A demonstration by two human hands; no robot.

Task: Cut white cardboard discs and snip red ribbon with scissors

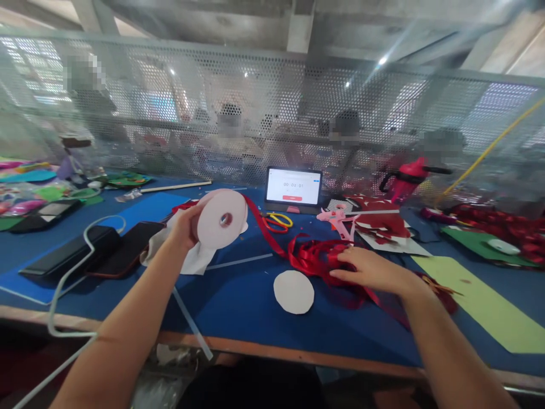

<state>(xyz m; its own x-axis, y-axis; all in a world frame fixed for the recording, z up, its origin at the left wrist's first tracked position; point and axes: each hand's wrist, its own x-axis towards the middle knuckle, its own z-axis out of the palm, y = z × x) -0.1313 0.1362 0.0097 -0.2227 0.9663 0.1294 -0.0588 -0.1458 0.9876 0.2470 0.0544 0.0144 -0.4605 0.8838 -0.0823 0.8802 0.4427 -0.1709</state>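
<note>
A white disc (293, 292) lies bare on the table (247, 318) before you as your right hand (366, 268) rests, fingers slightly spread, on heaped red ribbon (307, 257), any pinch hard to tell, and your left hand (186, 226) clasps a white roll (212, 222). With ribbon trailing toward the roll, work looks midway, the heap loose; beyond, a tablet (293, 186) reads "00:03:01."

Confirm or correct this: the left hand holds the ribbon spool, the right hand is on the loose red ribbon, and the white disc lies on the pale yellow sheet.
Wrong surface: the head view shows the white disc lying on the blue tabletop. The rest stands: the left hand holds the ribbon spool, the right hand is on the loose red ribbon.
</note>
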